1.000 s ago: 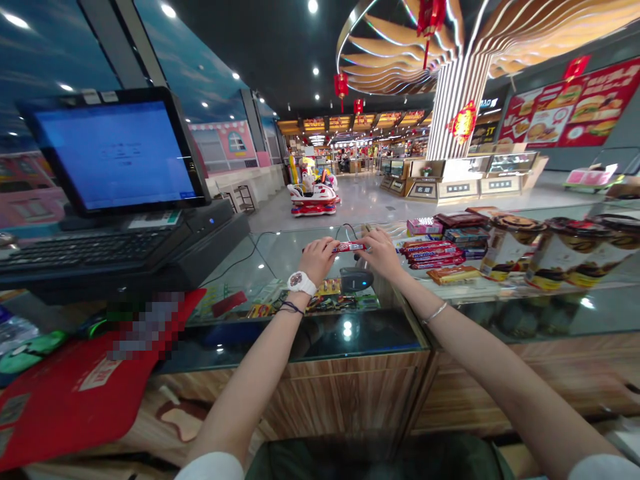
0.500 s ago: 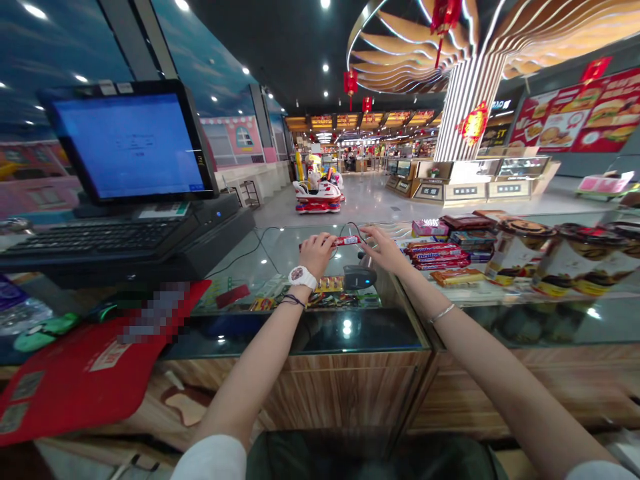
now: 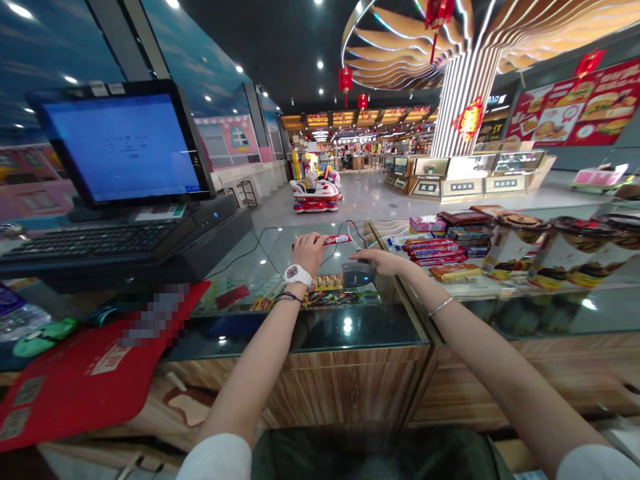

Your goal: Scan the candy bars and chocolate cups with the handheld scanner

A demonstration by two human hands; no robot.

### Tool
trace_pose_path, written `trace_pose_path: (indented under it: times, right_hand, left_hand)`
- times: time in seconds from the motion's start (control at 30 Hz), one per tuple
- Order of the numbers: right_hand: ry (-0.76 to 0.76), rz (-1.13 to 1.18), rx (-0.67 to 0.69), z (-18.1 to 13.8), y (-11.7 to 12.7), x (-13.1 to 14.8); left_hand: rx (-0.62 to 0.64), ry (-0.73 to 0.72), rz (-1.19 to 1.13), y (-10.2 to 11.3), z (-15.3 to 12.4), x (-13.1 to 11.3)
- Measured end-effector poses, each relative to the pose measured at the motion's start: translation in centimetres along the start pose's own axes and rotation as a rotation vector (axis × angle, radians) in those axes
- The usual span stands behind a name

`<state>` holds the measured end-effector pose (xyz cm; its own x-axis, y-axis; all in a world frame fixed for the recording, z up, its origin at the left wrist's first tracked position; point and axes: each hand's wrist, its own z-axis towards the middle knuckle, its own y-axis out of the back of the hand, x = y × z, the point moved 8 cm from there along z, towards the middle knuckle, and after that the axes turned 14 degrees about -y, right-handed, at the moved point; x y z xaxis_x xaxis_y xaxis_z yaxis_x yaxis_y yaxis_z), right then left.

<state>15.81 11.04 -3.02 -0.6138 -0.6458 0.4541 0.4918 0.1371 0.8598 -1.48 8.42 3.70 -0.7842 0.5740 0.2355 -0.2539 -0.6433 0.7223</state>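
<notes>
The left hand (image 3: pixel 309 251) is clamped on one end of a slim red candy roll (image 3: pixel 339 239), just above the glass counter (image 3: pixel 280 257). The right hand (image 3: pixel 383 261) (fingers loose, holding nothing) reaches over a dark grey handheld scanner (image 3: pixel 357 273).

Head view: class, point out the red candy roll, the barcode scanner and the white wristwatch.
red candy roll (image 3: pixel 338 239), head view, middle of the wrapper.
barcode scanner (image 3: pixel 358 274), head view, top of its dark housing.
white wristwatch (image 3: pixel 295 274), head view, its face.
</notes>
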Motion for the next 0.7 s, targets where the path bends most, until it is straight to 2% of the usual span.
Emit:
trace_pose_path:
  times: [0.2, 0.33, 0.53, 0.7]
  right_hand:
    - [0.096, -0.049, 0.026, 0.0, -0.3, 1.3]
    - [0.118, -0.116, -0.004, 0.0, -0.4, 1.8]
    - [0.107, -0.215, -0.178, -0.1, 1.0, 2.5]
    - [0.080, -0.073, -0.394, -0.8, 3.2, 2.8]
  left_hand:
    - [-0.002, 0.004, -0.016, -0.4, 0.0, 0.4]
    - [-0.008, 0.033, -0.016, -0.4, -0.2, 1.1]
    - [0.003, 0.103, 0.014, -0.5, -0.6, 2.5]
    - [0.001, 0.143, 0.018, -0.6, -0.9, 3.3]
